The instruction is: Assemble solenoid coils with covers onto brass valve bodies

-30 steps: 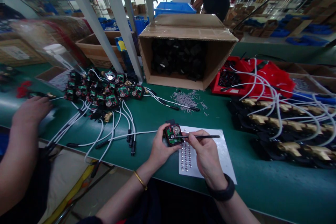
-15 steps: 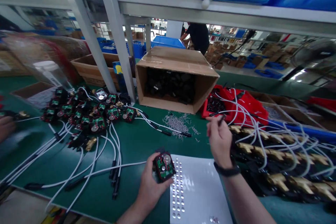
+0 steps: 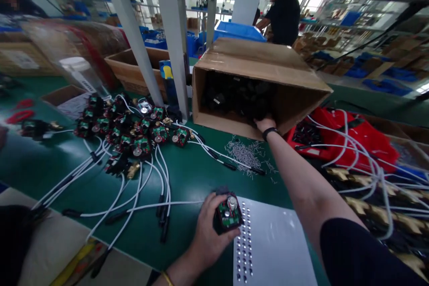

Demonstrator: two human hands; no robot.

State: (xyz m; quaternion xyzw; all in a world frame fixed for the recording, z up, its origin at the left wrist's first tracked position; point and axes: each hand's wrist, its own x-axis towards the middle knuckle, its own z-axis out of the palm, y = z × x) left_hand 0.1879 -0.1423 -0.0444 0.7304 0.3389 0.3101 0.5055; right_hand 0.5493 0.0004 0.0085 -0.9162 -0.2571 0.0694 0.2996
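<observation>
My left hand (image 3: 209, 232) is closed round a small black-cased device with an exposed green circuit board (image 3: 229, 212), face up above the left edge of a white sheet (image 3: 281, 241). A white cable (image 3: 167, 204) runs off to the left behind the hand. Rows of small shiny round pieces (image 3: 246, 237) lie on that sheet. My right hand (image 3: 267, 124) reaches into the front opening of a cardboard box (image 3: 264, 58), at its lower right. Dark black parts (image 3: 224, 100) fill the box, and the right fingers are hidden among them.
Loose screws (image 3: 244, 154) lie in front of the box. Similar circuit-board devices (image 3: 140, 145) with white cables crowd the left side. A red bag (image 3: 365, 138) and brass fittings (image 3: 372, 210) with cables are at the right. Grey shelf posts (image 3: 170, 40) rise behind. A person (image 3: 284, 15) stands beyond.
My right hand has moved from beside the red bag, where it held a small dark item, up and into the box. The left hand still holds the device. The view has turned.
</observation>
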